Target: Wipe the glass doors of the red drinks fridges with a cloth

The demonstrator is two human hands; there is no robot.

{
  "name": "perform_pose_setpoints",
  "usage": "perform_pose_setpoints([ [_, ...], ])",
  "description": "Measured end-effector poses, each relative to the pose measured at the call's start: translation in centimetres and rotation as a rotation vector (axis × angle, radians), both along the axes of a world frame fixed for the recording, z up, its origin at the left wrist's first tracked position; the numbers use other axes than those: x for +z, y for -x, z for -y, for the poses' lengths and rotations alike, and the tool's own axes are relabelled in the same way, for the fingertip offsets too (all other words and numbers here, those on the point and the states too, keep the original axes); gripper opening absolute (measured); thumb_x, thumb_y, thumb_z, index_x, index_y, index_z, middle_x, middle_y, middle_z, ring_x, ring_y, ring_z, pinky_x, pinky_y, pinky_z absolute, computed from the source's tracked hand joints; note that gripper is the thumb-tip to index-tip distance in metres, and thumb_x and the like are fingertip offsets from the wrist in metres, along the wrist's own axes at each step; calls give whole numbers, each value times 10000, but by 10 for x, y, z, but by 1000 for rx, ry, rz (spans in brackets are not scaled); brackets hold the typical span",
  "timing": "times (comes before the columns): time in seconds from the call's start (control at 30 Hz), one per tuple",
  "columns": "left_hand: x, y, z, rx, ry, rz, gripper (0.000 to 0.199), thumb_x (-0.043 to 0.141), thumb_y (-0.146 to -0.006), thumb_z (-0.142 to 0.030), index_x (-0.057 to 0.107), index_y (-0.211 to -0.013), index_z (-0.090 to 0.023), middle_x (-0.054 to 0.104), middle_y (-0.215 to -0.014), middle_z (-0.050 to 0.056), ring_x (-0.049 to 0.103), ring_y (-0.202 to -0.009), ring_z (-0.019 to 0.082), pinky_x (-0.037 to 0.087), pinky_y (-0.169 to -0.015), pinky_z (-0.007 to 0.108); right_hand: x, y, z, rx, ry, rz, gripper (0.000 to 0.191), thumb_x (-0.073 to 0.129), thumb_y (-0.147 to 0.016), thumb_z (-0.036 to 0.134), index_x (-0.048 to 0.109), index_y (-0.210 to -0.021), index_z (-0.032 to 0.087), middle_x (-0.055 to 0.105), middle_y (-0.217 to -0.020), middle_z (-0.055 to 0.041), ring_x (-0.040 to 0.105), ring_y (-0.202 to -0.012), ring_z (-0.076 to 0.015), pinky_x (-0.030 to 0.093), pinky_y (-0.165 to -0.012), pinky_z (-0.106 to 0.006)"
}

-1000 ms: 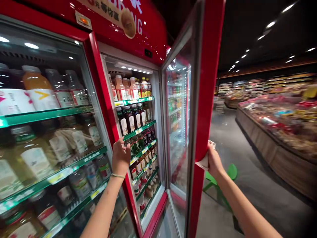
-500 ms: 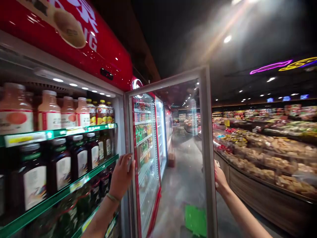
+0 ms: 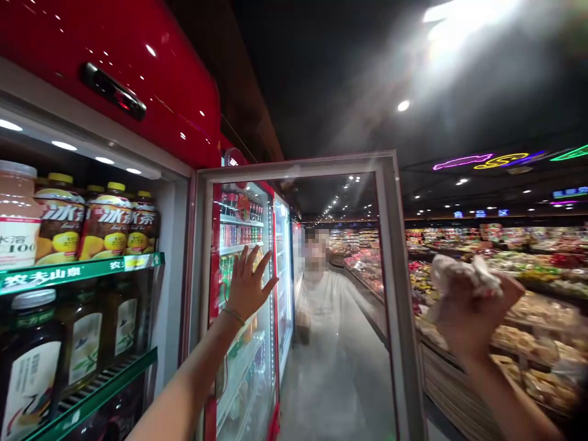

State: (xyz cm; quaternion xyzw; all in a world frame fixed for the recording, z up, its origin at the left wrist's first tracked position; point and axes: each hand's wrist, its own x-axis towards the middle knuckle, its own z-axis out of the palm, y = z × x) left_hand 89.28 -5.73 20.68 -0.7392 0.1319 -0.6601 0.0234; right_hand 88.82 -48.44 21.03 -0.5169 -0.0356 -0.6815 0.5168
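Observation:
A glass cooler door (image 3: 386, 257) with a grey frame stands swung out in front of me. My left hand (image 3: 248, 285) reaches up with fingers spread at the inner side of the pane; whether it touches the glass I cannot tell. To the right of the door's outer edge, my right hand (image 3: 468, 324) is raised, apart from the frame and blurred. Its fingers are closed around a crumpled white cloth (image 3: 466, 275). The red drinks cooler (image 3: 179, 104) is open on the left.
On the cooler's upper shelf stand yellow-capped tea bottles (image 3: 105, 220); dark bottles (image 3: 34, 361) fill the one below. More lit coolers (image 3: 241, 245) show through the glass. A blurred figure (image 3: 326, 294) appears in the pane. Packaged produce (image 3: 546, 318) lies on a curved counter at right.
My left hand has moved from the cooler's side edge to the glass, its fingers spreading. My right hand has come off the door's outer edge and risen with the cloth. The view has shifted right.

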Motion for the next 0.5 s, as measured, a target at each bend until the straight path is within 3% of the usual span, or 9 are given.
perform_pose_setpoints([
  [0.07, 12, -17, -12, 6, -6, 31, 639, 583, -981, -500, 437, -1559, -271, 410, -1628, 126, 241, -1575, 383, 218, -1274, 634, 41, 6, -29, -170, 278, 154, 309, 526, -941, 501, 560, -1238, 424, 615, -1235, -86, 585, -1250, -319, 494, -1077, -583],
  [0.13, 19, -29, -25, 13, 11, 64, 650, 585, -976, -518, 436, -1561, -276, 416, -1630, 114, 254, -1572, 373, 209, -1280, 625, 77, 12, -69, -284, 600, 267, 292, 510, -967, 388, 618, -1236, 421, 623, -1179, -65, 610, -1209, -318, 519, -1049, -581],
  [0.2, 23, -37, -37, 19, 40, 101, 674, 584, -970, -544, 423, -1568, -280, 416, -1632, 113, 270, -1567, 371, 214, -1278, 629, 112, 14, -120, -333, 810, 378, 334, 493, -980, 313, 641, -1258, 422, 613, -1149, -55, 646, -1110, -304, 566, -972, -545],
  [0.33, 22, -47, -50, 7, 40, 139, 801, 590, -930, -642, 355, -1605, -280, 370, -1660, 121, 224, -1578, 403, 208, -1265, 676, 186, -3, -249, -351, 932, 620, 307, 520, -1006, 295, 684, -1247, 392, 640, -1067, -49, 651, -1022, -272, 579, -915, -462],
  [0.4, 21, -50, -51, -9, 43, 148, 822, 590, -923, -653, 338, -1613, -283, 353, -1669, 118, 218, -1579, 411, 213, -1257, 696, 218, -21, -317, -326, 1053, 625, 313, 509, -1025, 278, 671, -1286, 340, 667, -1125, -43, 627, -1112, -262, 550, -990, -438],
  [0.5, 20, -53, -52, -36, 40, 155, 817, 572, -932, -655, 331, -1618, -282, 324, -1683, 112, 208, -1581, 411, 225, -1255, 705, 240, -50, -393, -343, 1269, 512, 310, 484, -1032, 197, 701, -1245, 256, 709, -1124, -65, 616, -1148, -248, 543, -996, -399],
])
